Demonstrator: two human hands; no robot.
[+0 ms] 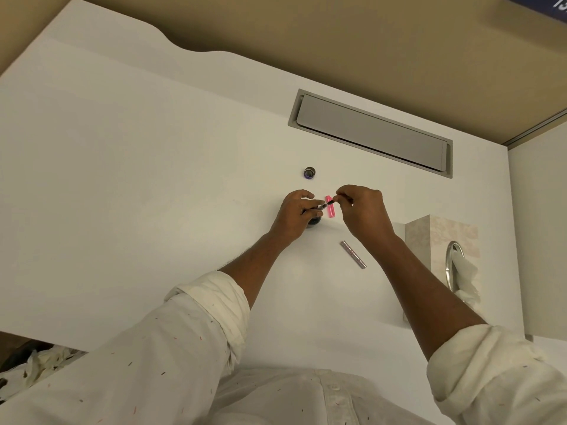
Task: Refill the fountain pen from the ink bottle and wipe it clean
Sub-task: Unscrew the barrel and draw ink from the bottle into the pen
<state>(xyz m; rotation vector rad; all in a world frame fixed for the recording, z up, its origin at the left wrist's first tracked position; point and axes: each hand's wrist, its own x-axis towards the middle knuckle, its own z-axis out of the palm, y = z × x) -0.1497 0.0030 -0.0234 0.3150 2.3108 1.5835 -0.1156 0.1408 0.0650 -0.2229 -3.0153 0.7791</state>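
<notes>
Pen section (325,205): your right hand (362,210) pinches its far end, tilting it into the ink bottle (314,221) your left hand (296,211) grips steady.

Landmark: ink bottle (315,221), one. One bottle cap (309,172) beyond it. One pink pen piece (330,207) just right. One silver pen barrel (353,254) nearer-right. One tissue box (441,240) far right. Two hands, left hand (296,211), right hand (362,210), above bottle.

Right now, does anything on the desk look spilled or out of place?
No spill shows on the white desk. The bottle cap lies apart from the ink bottle, which fits refilling. Crumpled tissues lie below the desk's left edge.
</notes>
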